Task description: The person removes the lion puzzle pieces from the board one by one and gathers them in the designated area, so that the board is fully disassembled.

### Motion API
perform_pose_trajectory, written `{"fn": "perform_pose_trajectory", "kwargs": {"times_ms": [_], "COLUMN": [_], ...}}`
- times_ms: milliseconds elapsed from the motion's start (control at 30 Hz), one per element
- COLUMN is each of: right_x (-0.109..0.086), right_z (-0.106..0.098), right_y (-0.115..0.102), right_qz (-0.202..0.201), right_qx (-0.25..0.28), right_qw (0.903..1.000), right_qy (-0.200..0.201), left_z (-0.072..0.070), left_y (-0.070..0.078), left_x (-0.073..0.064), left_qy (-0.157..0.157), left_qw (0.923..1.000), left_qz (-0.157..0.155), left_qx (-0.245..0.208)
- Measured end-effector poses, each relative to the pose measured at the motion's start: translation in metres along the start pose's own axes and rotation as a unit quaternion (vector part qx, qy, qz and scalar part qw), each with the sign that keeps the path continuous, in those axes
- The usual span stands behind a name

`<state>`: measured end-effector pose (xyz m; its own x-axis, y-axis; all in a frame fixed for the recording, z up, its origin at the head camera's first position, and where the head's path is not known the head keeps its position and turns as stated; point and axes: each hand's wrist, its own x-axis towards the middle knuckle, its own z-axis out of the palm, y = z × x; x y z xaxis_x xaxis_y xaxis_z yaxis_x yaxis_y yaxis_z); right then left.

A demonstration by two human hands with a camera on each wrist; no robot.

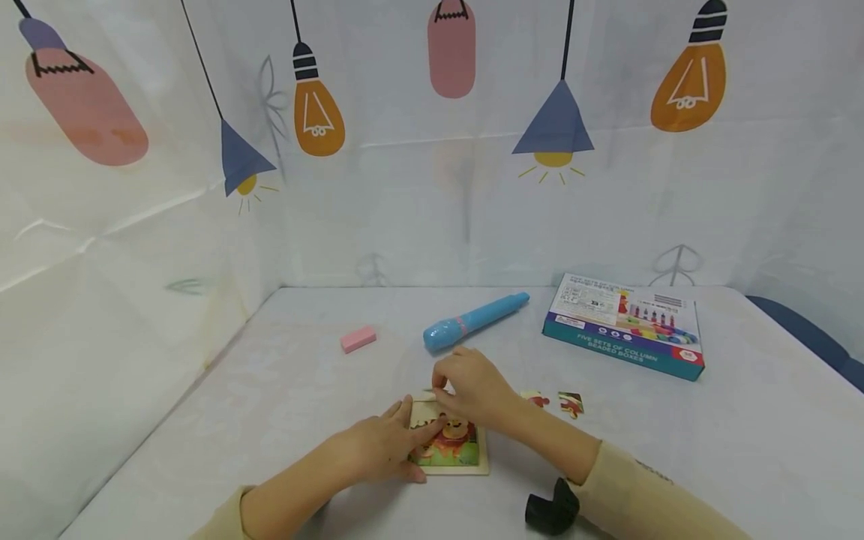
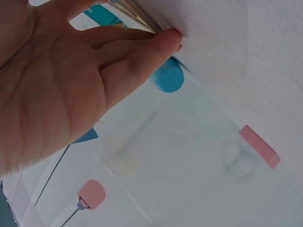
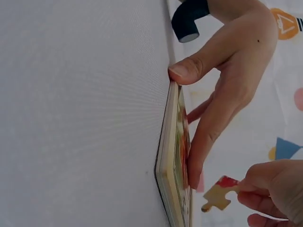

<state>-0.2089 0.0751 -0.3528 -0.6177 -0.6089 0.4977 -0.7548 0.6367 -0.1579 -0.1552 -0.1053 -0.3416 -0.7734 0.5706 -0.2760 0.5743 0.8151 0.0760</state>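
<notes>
A small wooden puzzle board (image 1: pixel 464 470) with a cartoon animal picture lies flat on the table. My left hand (image 1: pixel 378 448) rests on its left side, the index finger stretched over the picture and the thumb at the near left corner. Above the board's far edge my right hand (image 1: pixel 478 390) pinches a jigsaw piece (image 3: pixel 218 196) between thumb and fingers; the right wrist view shows this piece raised off the board, with a red patch at its top. Two loose jigsaw pieces lie to the right, one (image 1: pixel 571 405) in full view and one (image 1: pixel 535 398) partly behind the right forearm.
Beyond the board lie a pink eraser-like block (image 1: pixel 358 339) and a blue tube-shaped thing (image 1: pixel 475 321). A boxed bead set (image 1: pixel 624 326) stands at the far right. Near the right sleeve is a black curved object (image 1: pixel 552 510). Printed cloth hangs behind the table.
</notes>
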Motion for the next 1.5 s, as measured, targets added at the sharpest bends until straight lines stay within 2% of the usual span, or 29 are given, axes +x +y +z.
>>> {"fn": "perform_pose_trajectory", "kwargs": {"times_ms": [67,167,367,600,900,1100,1333,1500], "right_x": [0.000,0.000,-0.003,-0.009,-0.017,-0.025,-0.034,-0.038], "right_z": [-0.002,-0.005,-0.012,-0.023,-0.031,-0.031,-0.034,-0.034], "right_y": [0.000,0.002,0.013,0.026,0.042,0.050,0.058,0.063], "right_qz": [0.029,0.067,0.109,0.186,0.284,0.313,0.370,0.376], "right_qx": [0.035,0.101,0.184,0.218,0.275,0.292,0.304,0.308], "right_qw": [0.9987,0.9915,0.9750,0.9553,0.9147,0.8990,0.8711,0.8664], "right_qy": [-0.021,-0.046,-0.060,-0.072,-0.087,-0.091,-0.108,-0.115], "left_z": [0.000,0.000,-0.002,-0.004,-0.007,-0.007,-0.007,-0.006], "left_y": [0.000,0.000,0.002,0.003,0.005,0.006,0.007,0.007], "left_x": [0.000,0.000,0.001,0.001,0.002,0.002,0.003,0.003], "left_qy": [-0.002,-0.003,-0.001,-0.004,-0.010,-0.010,-0.009,-0.006], "left_qw": [1.0000,1.0000,0.9999,0.9998,0.9994,0.9997,0.9996,0.9995], "left_qz": [-0.001,-0.004,-0.009,-0.019,-0.031,-0.022,-0.027,-0.030], "left_qx": [-0.003,-0.006,0.004,-0.001,-0.014,-0.010,-0.009,-0.011]}}
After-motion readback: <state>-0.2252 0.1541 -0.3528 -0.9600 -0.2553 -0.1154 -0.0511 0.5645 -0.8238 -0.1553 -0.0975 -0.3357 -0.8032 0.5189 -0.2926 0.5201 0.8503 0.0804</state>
